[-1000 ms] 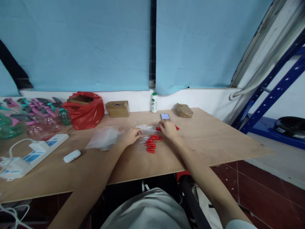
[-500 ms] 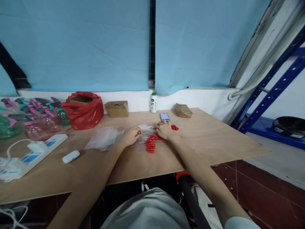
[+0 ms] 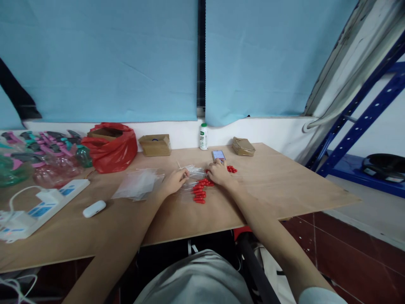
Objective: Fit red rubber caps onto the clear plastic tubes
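Note:
My left hand (image 3: 174,181) rests on the table with its fingers curled together. A thin pale stick (image 3: 178,165) pokes up behind its fingers; what the fingertips pinch is too small to tell. My right hand (image 3: 219,173) lies palm down, fingers stretched forward, reaching the lower edge of a phone (image 3: 218,155) with a lit screen. Between and below the hands lie several small red-ended pieces (image 3: 200,195), with thin clear stems pointing left. More red pieces (image 3: 232,169) show just right of my right hand. A bundle of thin whitish sticks (image 3: 195,171) lies between both hands.
Clear plastic bags (image 3: 137,185) lie left of my left hand. Farther left are a white case (image 3: 94,209), a power strip (image 3: 68,189), a red bag (image 3: 114,154) and spray bottles (image 3: 60,164). Along the wall stand an open carton (image 3: 155,147), a white bottle (image 3: 203,138) and a brown package (image 3: 243,147).
Both hands stay in almost the same place. A finger of my right hand shifts slightly at the lower edge of the phone.

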{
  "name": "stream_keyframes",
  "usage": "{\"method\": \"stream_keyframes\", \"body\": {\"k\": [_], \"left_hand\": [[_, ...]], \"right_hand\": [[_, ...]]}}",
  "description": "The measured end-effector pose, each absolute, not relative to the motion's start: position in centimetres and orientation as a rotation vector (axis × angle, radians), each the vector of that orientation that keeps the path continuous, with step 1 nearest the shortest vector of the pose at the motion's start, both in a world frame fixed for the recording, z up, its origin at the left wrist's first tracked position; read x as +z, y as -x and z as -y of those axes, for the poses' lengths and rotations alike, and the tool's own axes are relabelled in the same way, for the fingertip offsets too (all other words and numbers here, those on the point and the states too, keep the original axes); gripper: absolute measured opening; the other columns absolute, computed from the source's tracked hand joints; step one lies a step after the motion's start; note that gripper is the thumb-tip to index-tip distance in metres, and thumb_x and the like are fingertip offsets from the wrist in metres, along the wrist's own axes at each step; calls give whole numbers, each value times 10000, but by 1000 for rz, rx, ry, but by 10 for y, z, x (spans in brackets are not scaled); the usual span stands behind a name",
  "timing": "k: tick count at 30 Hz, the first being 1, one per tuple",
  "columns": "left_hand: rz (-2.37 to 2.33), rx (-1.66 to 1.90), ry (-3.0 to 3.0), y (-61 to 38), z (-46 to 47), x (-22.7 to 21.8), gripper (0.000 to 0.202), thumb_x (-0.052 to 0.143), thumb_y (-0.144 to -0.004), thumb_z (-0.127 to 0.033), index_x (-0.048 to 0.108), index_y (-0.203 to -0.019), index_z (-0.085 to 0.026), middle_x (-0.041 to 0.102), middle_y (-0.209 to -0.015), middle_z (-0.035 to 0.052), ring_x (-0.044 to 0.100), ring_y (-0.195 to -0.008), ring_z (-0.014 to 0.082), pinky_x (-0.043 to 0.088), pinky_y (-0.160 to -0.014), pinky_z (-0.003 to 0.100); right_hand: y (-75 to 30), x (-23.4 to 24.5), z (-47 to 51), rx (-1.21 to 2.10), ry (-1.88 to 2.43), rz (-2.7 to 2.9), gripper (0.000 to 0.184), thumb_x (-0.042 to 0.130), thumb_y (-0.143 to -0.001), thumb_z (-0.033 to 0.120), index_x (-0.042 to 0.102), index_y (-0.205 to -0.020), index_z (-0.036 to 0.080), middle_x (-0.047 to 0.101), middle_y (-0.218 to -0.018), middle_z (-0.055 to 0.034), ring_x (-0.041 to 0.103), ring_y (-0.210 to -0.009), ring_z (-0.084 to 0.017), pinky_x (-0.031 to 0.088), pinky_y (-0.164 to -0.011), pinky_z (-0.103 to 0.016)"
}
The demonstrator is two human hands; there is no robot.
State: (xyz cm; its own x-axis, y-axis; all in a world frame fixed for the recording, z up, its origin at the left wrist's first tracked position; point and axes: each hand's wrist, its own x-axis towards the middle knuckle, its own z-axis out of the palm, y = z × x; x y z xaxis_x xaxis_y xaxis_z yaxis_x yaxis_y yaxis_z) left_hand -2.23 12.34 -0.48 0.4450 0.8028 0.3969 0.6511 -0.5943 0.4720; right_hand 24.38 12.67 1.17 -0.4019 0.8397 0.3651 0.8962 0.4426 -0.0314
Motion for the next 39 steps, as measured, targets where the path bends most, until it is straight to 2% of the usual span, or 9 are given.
{"method": "stream_keyframes", "body": {"k": [8, 14, 19, 25, 28, 31, 39], "left_hand": [[-1234, 899, -2455, 21, -123, -4, 79, 596, -900, -231, 645, -961, -244, 690, -867, 10, 624, -780, 190, 427, -727, 287], [-1244, 877, -2448, 20, -121, -3, 77, 564, -932, -235, 627, -976, -225, 704, -915, 16, 646, -845, 192, 450, -777, 293], [-1250, 919, -2430, 19, -121, -3, 90, 522, -965, -252, 593, -1012, -221, 701, -903, 15, 648, -853, 196, 454, -793, 299], [-1250, 988, -2388, 14, -118, -1, 213, 416, -1030, -276, 561, -1178, -225, 706, -910, 17, 655, -873, 199, 457, -863, 317], [-1271, 1045, -2346, 9, -111, 4, 306, 380, -1057, -341, 586, -1256, -232, 713, -1027, 35, 660, -938, 204, 471, -893, 315], [-1196, 1084, -2327, 5, -104, 11, 362, 362, -1070, -398, 627, -1248, -228, 717, -1174, 47, 658, -1060, 215, 468, -971, 317], [-1136, 1162, -2278, 2, -106, 10, 408, 409, -1061, -428, 693, -1239, -196, 738, -1205, 68, 672, -1087, 225, 484, -1032, 356]], "right_hand": [[-243, 13, -127, -252, 1473, 2293, 270, 502, -973, 243, 759, -1047, 212, 750, -1039, -134, 469, -1181, -331, 217, -1074, -535], [-244, 19, -125, -218, 1468, 2198, 216, 594, -944, 316, 744, -1068, 220, 730, -1015, -133, 470, -1183, -336, 258, -1027, -507], [-251, 22, -127, -135, 1350, 2013, 131, 629, -892, 231, 708, -995, 215, 721, -960, -99, 524, -1115, -302, 346, -969, -424], [-247, 18, -132, 196, 1015, 1941, 265, 600, -881, 154, 707, -1122, 180, 736, -1026, -73, 619, -933, -213, 457, -849, -318], [-239, 18, -128, 277, 910, 2019, 213, 582, -937, 185, 755, -1060, 193, 760, -997, -63, 648, -899, -195, 470, -845, -309], [-232, 20, -121, 325, 871, 2033, 186, 601, -959, 233, 761, -1044, 193, 760, -936, -58, 661, -853, -184, 482, -810, -297], [-229, 21, -116, 370, 852, 1992, 168, 625, -936, 235, 755, -1033, 194, 756, -915, -47, 669, -818, -172, 492, -768, -272]]}}
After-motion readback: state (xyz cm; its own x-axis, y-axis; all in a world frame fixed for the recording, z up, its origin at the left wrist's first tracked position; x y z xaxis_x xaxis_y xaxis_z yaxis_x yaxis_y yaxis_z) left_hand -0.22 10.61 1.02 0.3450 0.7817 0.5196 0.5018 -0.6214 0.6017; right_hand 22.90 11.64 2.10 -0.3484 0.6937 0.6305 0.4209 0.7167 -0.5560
